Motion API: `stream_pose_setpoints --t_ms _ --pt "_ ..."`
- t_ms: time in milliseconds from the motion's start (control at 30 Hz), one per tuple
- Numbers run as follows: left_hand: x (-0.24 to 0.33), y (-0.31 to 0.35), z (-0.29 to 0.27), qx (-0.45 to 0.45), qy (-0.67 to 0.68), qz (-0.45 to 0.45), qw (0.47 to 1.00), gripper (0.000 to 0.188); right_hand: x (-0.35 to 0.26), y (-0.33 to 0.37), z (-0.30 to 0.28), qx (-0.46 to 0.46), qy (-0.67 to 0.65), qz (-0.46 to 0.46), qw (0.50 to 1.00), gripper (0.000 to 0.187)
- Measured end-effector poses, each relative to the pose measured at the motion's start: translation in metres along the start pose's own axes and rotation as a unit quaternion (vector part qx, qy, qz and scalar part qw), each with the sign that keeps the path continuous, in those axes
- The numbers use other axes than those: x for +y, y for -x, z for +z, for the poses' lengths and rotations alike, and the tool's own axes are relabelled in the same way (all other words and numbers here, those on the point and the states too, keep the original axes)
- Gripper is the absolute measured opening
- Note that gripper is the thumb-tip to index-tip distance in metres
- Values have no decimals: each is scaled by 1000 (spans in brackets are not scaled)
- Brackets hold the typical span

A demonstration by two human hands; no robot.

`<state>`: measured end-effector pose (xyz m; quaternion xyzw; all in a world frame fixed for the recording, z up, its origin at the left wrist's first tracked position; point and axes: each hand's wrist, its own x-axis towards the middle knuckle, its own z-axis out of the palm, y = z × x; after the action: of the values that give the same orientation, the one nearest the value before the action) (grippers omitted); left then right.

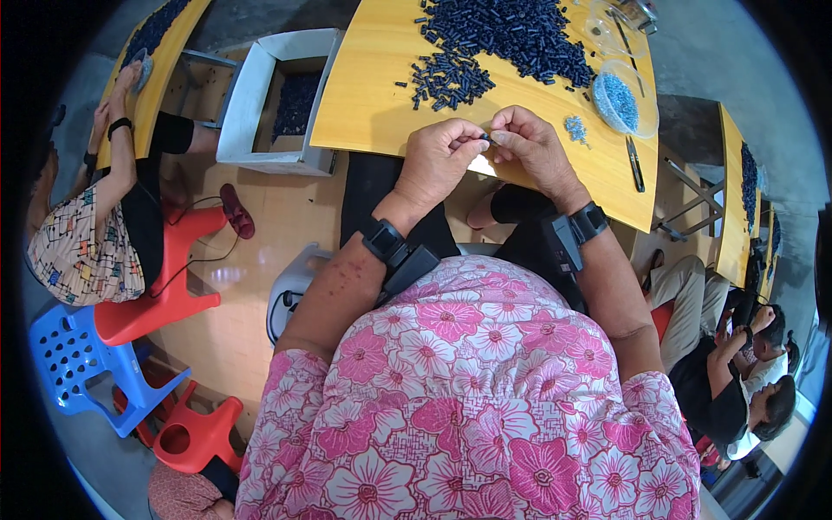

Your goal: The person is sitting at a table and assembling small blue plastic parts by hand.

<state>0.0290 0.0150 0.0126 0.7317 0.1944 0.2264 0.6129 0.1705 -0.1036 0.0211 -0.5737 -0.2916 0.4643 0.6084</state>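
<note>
My left hand (pixel 436 156) and my right hand (pixel 532 146) meet over the near edge of the yellow table (pixel 364 100). Between their fingertips is a small black cylindrical piece (pixel 485 136); both hands are closed in a pinch on it. Its details are mostly hidden by the fingers. Just beyond my hands lies a small heap of similar black pieces (pixel 449 80), joined to a larger pile (pixel 511 33) behind. Right of my right hand lie a few tiny light-blue parts (pixel 575 130). A clear bowl (pixel 646 126) of such blue parts (pixel 615 100) stands farther right.
A slim black tool (pixel 636 165) lies near the table's right edge. Behind the bowl sits another clear dish (pixel 598 30). A white box (pixel 238 139) with dark pieces inside stands left of the table. Other people work at tables on both sides, with red (pixel 186 238) and blue stools (pixel 78 360) at left.
</note>
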Motion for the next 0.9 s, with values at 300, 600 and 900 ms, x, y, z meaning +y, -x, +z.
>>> stream_pose_setpoints --t_ms 300,600,900 --pt "-3 -1 2 -1 -16 1 1000 11 -2 0 11 49 -16 5 999 6" --pt "-1 -2 2 12 -42 6 999 10 -3 6 17 76 -26 29 996 18" --pt "-5 -1 2 31 -26 10 999 11 7 8 16 136 2 42 990 15"
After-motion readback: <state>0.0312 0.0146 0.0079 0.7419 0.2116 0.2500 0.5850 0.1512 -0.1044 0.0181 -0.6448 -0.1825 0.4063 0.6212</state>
